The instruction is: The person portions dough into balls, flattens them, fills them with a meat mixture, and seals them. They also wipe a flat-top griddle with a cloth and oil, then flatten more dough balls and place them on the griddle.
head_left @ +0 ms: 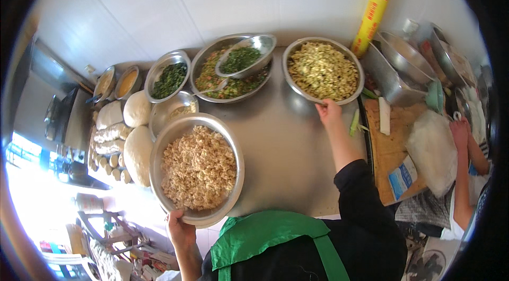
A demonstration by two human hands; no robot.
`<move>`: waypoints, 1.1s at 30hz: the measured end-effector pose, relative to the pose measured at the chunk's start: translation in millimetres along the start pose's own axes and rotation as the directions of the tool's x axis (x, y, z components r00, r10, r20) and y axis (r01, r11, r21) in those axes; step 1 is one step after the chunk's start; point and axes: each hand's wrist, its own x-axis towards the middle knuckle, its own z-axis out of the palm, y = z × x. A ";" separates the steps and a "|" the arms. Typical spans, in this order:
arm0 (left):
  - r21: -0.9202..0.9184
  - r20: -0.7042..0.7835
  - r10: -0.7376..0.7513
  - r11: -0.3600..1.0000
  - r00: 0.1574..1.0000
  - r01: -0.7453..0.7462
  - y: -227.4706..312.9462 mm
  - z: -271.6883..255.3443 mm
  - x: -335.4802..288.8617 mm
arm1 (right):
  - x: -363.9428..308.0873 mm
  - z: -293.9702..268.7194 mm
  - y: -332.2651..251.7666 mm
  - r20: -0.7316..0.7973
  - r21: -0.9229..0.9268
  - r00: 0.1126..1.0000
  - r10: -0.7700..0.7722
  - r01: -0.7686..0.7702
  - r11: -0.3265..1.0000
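My left hand (180, 228) grips the near rim of a large metal bowl (239, 167) heaped with pale brown, crumbly filling (199, 169). This bowl sits at the table's near left and reaches over its front edge. My right arm stretches forward, and my right hand (330, 111) pinches the near rim of another metal bowl (287, 66), which holds chopped yellow-green filling (323, 71). That bowl stands at the back of the steel table (281, 164). The undersides of both bowls are hidden, and so are some of my fingers.
Metal bowls of chopped greens (169, 80) and mixed vegetables (233, 90) line the back. Dough lumps (139, 154) lie left. At right are a cutting board (392, 148), plastic bag (432, 148) and stacked metal pans (408, 58). A yellow roll (374, 13) leans on the wall. Another person's hands (460, 132) work far right.
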 end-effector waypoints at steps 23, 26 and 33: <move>-0.077 -0.133 0.203 0.974 0.970 -0.214 39.9 0.5 26.0 | 36.3 215.9 -120.0 0.277 -0.161 0.960 0.029 0.017 0.987; -0.059 -0.210 0.222 0.969 0.952 -0.239 34.0 7.3 27.9 | 73.9 245.1 -140.4 0.075 -0.106 0.993 0.094 -0.086 0.991; 0.052 -0.208 0.234 0.972 0.950 -0.228 39.1 10.6 31.1 | 124.8 199.2 -142.2 0.208 -0.204 0.978 0.021 0.022 0.979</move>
